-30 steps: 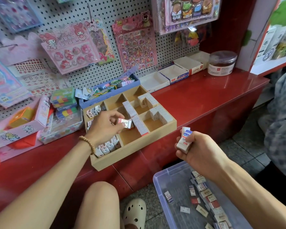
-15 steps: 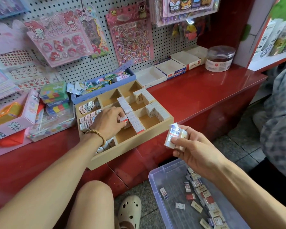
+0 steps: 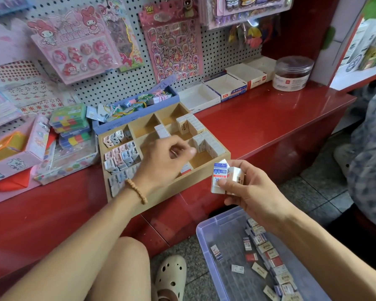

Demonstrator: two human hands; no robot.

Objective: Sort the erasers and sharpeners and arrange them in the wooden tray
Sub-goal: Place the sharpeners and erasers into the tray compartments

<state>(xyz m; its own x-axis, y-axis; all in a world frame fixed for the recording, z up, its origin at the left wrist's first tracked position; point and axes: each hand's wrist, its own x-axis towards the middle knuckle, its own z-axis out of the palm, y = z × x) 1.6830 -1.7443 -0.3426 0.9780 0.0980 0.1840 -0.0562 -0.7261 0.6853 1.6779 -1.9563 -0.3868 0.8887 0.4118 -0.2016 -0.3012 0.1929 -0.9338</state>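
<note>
We see a red counter running across the view w/ a white pegboard behind it, hung w/ pink sticker sheets. On the counter, near its front edge, sits the wooden tray, split into compartments. Its left compartments hold rows of small pastel sharpeners; the right compartments hold upright white erasers lined along the dividers, and another short row stands mid-tray. Just behind the tray is a blue box of coloured bits, and to the right of that, open white cardboard boxes plus a round clear tub. Left of the tray: stacked multicolour cases and a pink box.

On the floor below the counter's edge, a clear plastic bin holds loose erasers scattered along its right side.

Left hand, beaded bracelet at the wrist, is over the tray's middle compartments, fingers curled down w/ thumb and forefinger close together; we can't tell if that grip has anything in it. A red-and-white eraser shows just under the palm.

Right hand is in front of the tray, above the bin; its grip is closed round approx. two wrapped erasers, thumb pressed on the front one, blue-white label up.
</note>
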